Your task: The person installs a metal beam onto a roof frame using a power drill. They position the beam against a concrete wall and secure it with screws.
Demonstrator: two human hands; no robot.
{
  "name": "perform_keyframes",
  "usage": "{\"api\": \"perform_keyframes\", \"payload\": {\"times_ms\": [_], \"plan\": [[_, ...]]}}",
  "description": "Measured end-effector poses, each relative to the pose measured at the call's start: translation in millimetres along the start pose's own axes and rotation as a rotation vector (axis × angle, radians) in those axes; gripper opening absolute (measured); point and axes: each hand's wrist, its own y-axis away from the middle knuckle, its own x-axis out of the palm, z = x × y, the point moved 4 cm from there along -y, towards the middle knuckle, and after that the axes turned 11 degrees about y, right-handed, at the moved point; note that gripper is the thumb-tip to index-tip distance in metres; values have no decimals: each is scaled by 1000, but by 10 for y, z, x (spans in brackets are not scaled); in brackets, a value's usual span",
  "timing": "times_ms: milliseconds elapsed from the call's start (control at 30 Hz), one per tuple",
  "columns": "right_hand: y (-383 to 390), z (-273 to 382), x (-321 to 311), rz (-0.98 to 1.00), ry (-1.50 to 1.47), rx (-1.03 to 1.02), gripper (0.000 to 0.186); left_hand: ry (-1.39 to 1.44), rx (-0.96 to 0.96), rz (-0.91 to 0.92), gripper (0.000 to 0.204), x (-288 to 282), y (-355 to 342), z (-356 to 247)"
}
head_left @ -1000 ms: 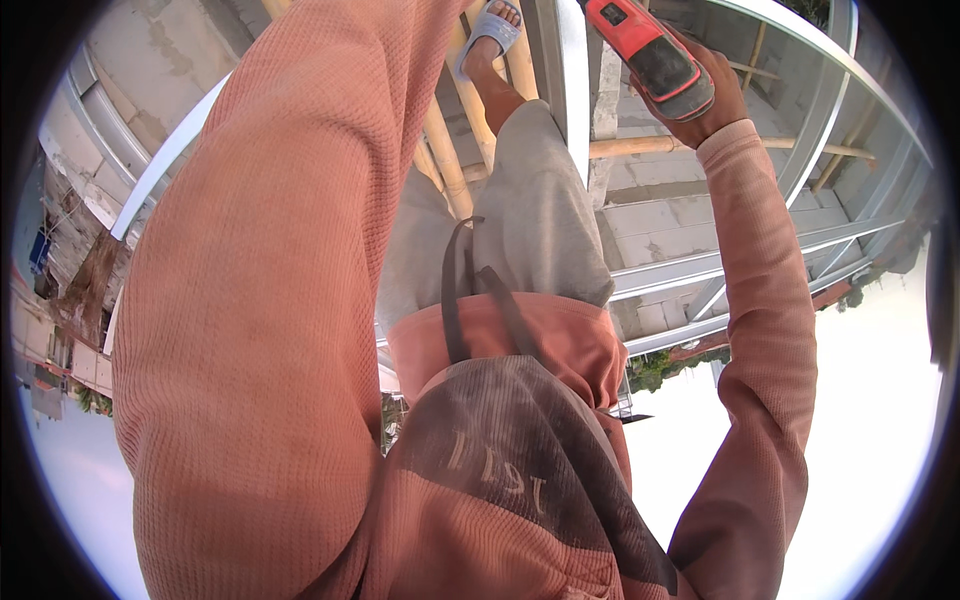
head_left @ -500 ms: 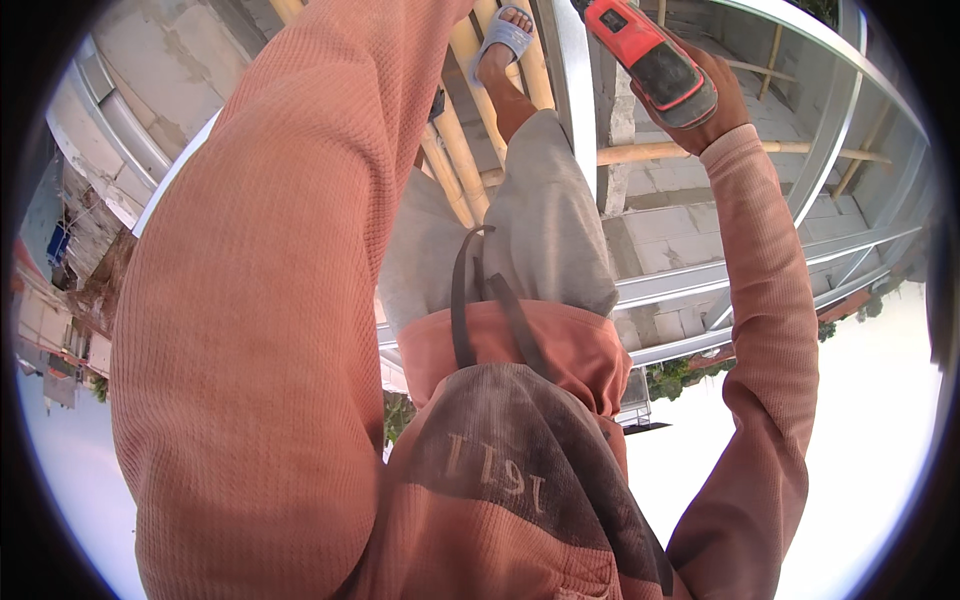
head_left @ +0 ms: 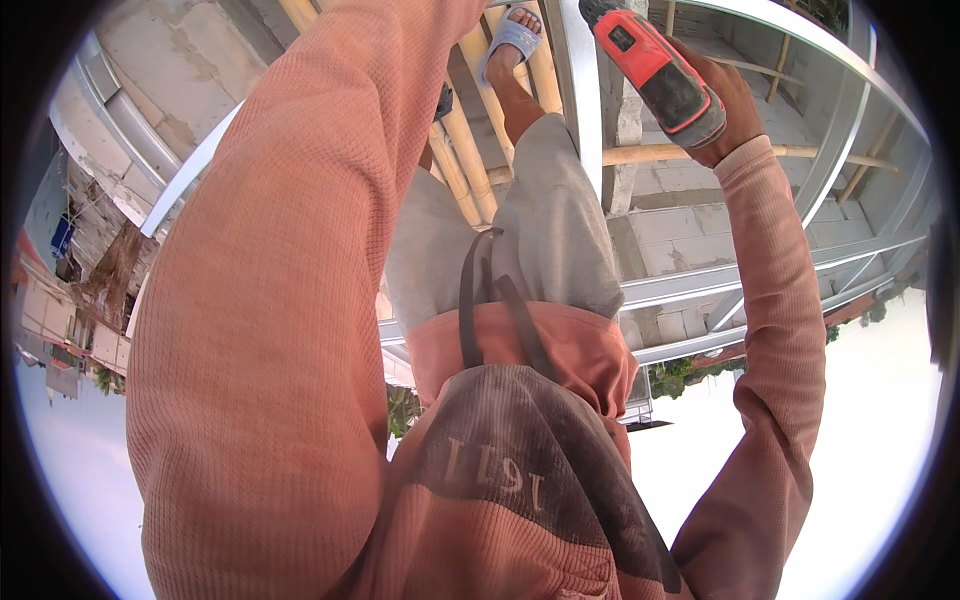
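Observation:
My right hand (head_left: 738, 108) is wrapped round a red and black power drill (head_left: 655, 78) at the upper right. The drill's nose points up and left, close to a silver metal beam (head_left: 586, 110); I cannot tell whether they touch. A pink ribbed sleeve (head_left: 270, 300) covers my left arm, which fills the left side and runs out past the top edge. My left hand lies beyond the picture, so whatever it holds is hidden.
Yellow bamboo poles (head_left: 460, 150) lie under my sandalled foot (head_left: 515, 38). Silver metal framing (head_left: 690, 285) crosses at the right, above grey block walls (head_left: 665, 240). Another metal strip (head_left: 190, 175) slants behind my left sleeve. Open drops show between the poles and beams.
The whole view has shifted slightly, with most things a little farther right. My right hand and the drill sit slightly lower in the picture, and more of the drill's nose shows.

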Motion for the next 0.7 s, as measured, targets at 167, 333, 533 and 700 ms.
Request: {"api": "perform_keyframes", "payload": {"times_ms": [167, 333, 533, 700], "plan": [[-62, -9, 44, 46, -40, 3, 45, -187, 367, 77, 51, -49, -14, -14], [19, 91, -49, 48, -44, 39, 47, 49, -40, 17, 51, -56, -95, 78], [1, -7, 89, 27, -93, 78, 50, -58, 125, -115, 44, 11, 7, -31], [22, 75, 38, 102, -109, 92, 53, 126, -4, 33, 42, -3, 78, -83]]}}
